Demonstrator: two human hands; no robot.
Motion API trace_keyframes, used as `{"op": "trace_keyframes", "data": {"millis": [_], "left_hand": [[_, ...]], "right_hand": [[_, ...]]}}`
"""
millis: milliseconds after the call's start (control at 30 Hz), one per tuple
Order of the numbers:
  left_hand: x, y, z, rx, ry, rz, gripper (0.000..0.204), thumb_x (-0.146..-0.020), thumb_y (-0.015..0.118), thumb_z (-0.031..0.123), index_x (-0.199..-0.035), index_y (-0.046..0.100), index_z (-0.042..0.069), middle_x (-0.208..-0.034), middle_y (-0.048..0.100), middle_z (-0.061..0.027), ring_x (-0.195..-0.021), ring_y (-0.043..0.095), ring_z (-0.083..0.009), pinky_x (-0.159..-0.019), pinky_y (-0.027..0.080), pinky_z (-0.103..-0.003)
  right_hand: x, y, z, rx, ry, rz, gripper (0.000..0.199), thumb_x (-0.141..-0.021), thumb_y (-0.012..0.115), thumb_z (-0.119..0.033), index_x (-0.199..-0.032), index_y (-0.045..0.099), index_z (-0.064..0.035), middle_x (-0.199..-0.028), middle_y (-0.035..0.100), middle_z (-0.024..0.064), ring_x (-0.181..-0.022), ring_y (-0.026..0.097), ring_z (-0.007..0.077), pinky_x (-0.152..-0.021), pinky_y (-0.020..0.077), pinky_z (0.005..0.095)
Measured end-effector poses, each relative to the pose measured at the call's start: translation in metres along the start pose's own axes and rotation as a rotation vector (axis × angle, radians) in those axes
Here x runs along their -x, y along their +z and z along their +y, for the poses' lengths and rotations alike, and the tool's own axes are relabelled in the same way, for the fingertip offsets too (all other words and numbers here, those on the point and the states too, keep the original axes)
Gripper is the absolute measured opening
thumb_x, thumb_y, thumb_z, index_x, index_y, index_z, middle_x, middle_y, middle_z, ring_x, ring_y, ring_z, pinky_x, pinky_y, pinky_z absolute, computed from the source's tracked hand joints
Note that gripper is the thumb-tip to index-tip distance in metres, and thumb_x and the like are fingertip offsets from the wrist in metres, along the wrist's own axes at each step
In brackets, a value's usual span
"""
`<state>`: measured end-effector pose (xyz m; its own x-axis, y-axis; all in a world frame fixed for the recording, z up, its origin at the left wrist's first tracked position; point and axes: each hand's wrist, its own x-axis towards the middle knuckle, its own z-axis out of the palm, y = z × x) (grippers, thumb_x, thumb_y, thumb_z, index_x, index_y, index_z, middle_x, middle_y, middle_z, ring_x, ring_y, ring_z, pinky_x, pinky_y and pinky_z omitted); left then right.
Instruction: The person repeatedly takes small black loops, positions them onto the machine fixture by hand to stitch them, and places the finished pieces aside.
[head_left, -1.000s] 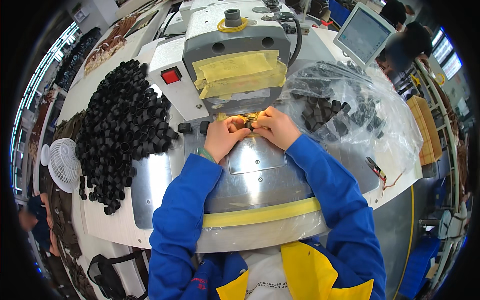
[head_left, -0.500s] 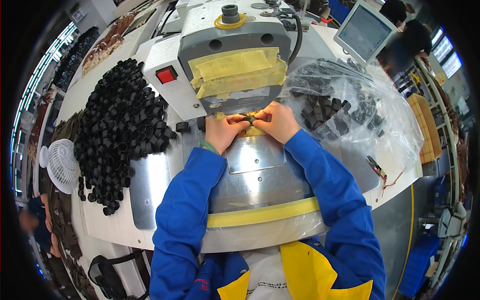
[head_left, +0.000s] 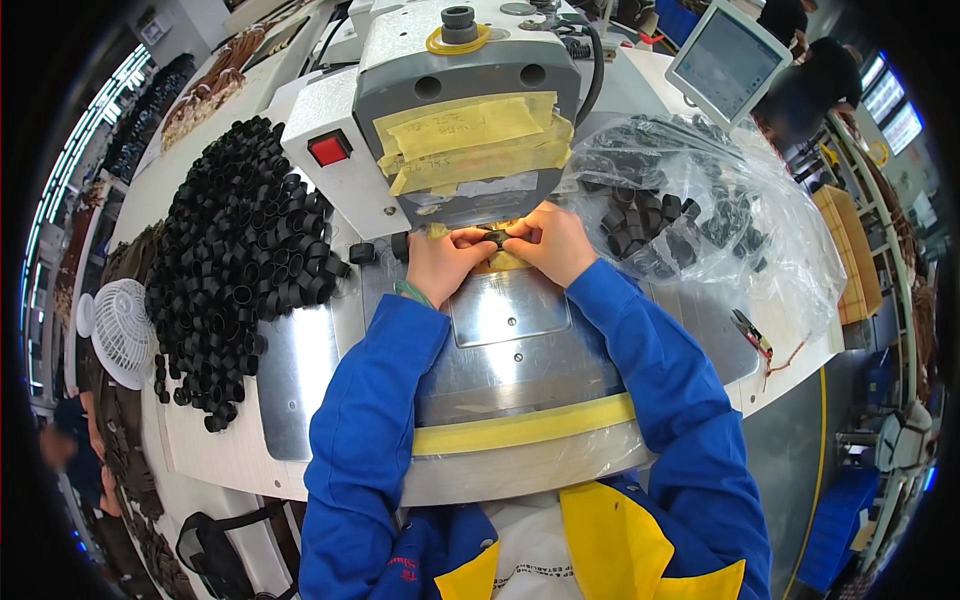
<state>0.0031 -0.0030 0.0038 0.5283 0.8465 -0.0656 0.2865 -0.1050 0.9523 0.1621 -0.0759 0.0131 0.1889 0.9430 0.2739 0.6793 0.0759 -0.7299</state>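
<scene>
1. Your left hand (head_left: 442,262) has its fingers closed, pinching a small black ring (head_left: 491,237).
2. Your right hand (head_left: 552,243) pinches the same ring.
3. The ring sits under the grey machine head (head_left: 470,110), above the metal plate (head_left: 508,310).

— Where do we see our hands?

— Both are stretched forward and meet in the middle. Our left hand (head_left: 440,262) lies knuckles up, the fingers curled and pinched at the tips. Our right hand (head_left: 550,242) is just beside it, also curled, and its fingertips touch those of the left.

— And our arms?

— Both forearms, in blue sleeves, come up from the lower edge and lean toward each other, so the wrists are close while the elbows are well apart. On the left wrist a green band shows at the cuff.
</scene>
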Motion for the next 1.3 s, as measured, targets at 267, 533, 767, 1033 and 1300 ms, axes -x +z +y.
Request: {"op": "trace_keyframes", "data": {"millis": [267,533,767,1033,1300], "left_hand": [[0.0,0.0,-0.001,0.052,-0.005,0.003,0.025,-0.066,0.07,0.015,-0.083,0.064,-0.003,-0.071,0.064,-0.0083,-0.062,0.059,-0.0089,-0.06,0.047,-0.019],[-0.007,0.0,-0.016,-0.084,0.07,0.04,0.029,-0.065,0.07,0.021,-0.081,0.065,-0.002,-0.072,0.065,-0.0085,-0.063,0.06,-0.0105,-0.064,0.046,-0.02],[-0.007,0.0,-0.017,-0.109,0.069,0.038,0.032,-0.064,0.07,0.024,-0.081,0.065,-0.002,-0.071,0.065,-0.0087,-0.062,0.06,-0.0113,-0.066,0.046,-0.021],[-0.006,-0.002,-0.01,-0.036,0.052,0.037,0.026,-0.064,0.071,0.017,-0.079,0.065,-0.003,-0.07,0.064,-0.0071,-0.061,0.058,-0.0093,-0.061,0.046,-0.021],[-0.003,-0.003,-0.007,0.026,0.014,0.034,0.023,-0.063,0.071,0.015,-0.076,0.065,-0.003,-0.07,0.064,-0.007,-0.06,0.058,-0.0102,-0.061,0.047,-0.021]], "right_hand": [[-0.001,-0.002,-0.001,-0.015,0.03,-0.006,0.017,-0.063,0.069,-0.015,-0.074,0.063,-0.0028,-0.072,0.057,0.0114,-0.065,0.057,0.0251,-0.06,0.0461,0.032],[-0.001,0.0,0.002,-0.011,0.041,0.002,0.019,-0.063,0.068,-0.017,-0.075,0.064,-0.0027,-0.073,0.057,0.0113,-0.064,0.058,0.0244,-0.06,0.0463,0.0313],[-0.001,0.0,0.002,0.014,0.016,0.002,0.019,-0.063,0.069,-0.017,-0.073,0.063,-0.0026,-0.072,0.056,0.0116,-0.065,0.057,0.026,-0.06,0.0459,0.0324],[-0.001,0.005,0.002,0.045,-0.015,0.008,0.02,-0.063,0.069,-0.018,-0.074,0.063,-0.0031,-0.073,0.056,0.0115,-0.067,0.057,0.026,-0.061,0.0454,0.0328],[0.0,0.007,0.0,0.073,-0.023,0.012,0.019,-0.063,0.069,-0.017,-0.074,0.063,-0.0032,-0.073,0.056,0.011,-0.067,0.056,0.0261,-0.061,0.0454,0.0326]]}}
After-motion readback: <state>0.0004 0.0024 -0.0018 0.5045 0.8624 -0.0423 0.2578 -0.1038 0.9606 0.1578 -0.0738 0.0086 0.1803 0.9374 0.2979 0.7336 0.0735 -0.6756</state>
